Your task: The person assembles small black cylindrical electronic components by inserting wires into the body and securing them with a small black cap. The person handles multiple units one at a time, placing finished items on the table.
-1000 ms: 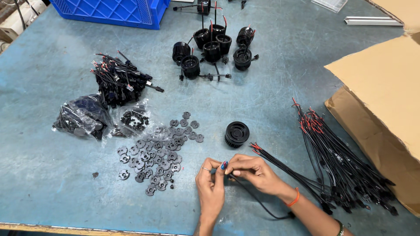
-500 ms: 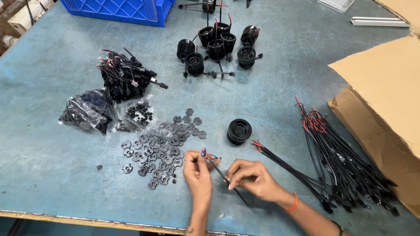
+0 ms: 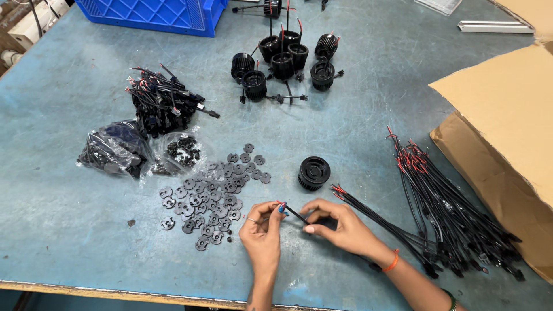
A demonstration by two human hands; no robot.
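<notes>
My left hand [image 3: 262, 230] pinches the stripped end of a thin black cable [image 3: 295, 214] between thumb and fingertips. My right hand [image 3: 341, 224] grips the same cable a little further along; the rest of it runs under that hand and is hidden. A round black ribbed housing [image 3: 314, 173] stands on the table just beyond my fingers. Several small flat grey discs [image 3: 213, 198] lie scattered to the left of my left hand. A bundle of black cables with red tips [image 3: 443, 213] lies to the right of my right wrist.
Several finished black housings with wires [image 3: 285, 60] stand at the back. A heap of black connectors [image 3: 161, 103] and plastic bags of small parts [image 3: 115, 151] lie at the left. A blue crate [image 3: 155, 14] sits far left. Cardboard boxes [image 3: 507, 115] line the right edge.
My hands have shifted slightly right along the table and the cable between them now lies flatter, its tip near my left fingertips. The camera has also moved closer.
</notes>
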